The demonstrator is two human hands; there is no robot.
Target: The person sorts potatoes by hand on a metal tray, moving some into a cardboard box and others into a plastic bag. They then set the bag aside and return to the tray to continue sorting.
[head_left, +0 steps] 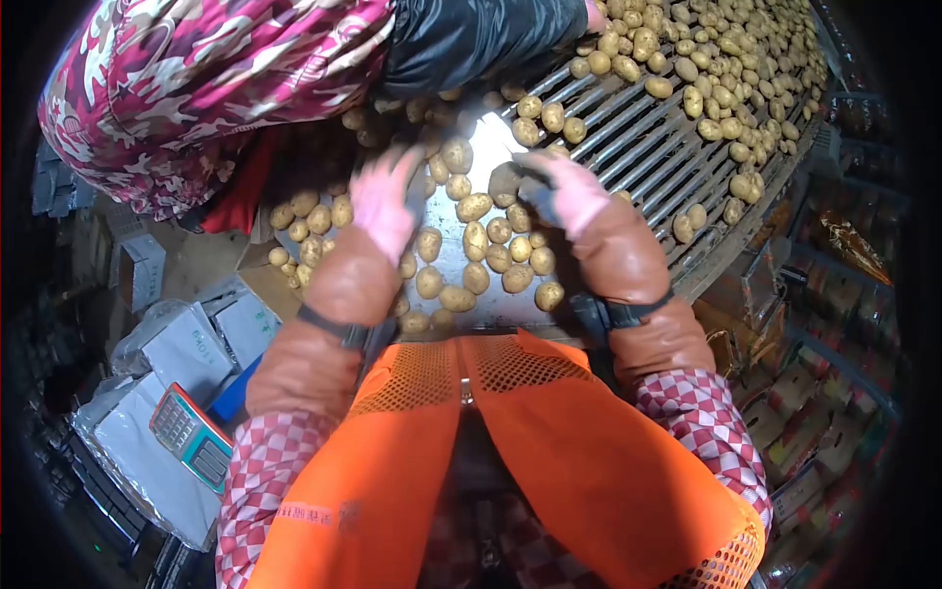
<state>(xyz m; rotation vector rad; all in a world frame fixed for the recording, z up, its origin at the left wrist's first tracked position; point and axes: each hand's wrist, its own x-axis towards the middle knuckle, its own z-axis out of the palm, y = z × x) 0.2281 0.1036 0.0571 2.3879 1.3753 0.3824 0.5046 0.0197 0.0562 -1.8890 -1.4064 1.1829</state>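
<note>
My left hand (386,196), in a pink glove with a dark palm, reaches over the left side of a metal chute (489,152). Its fingers are stretched forward and apart, slightly blurred, beside a few potatoes. From the right comes my right hand (571,191), gloved alike, with its fingers extended toward a darker potato (505,184) right at the fingertips. Between the hands and my body, several loose yellow potatoes (475,240) lie on the shiny metal.
A roller conveyor (648,142) carries many potatoes at the upper right. Another person's sleeve (481,44) reaches across the top. More potatoes (312,221) fill a cardboard box (267,285) on the left, near a calculator (191,437) on wrapped packages. Crates (834,393) stand at right.
</note>
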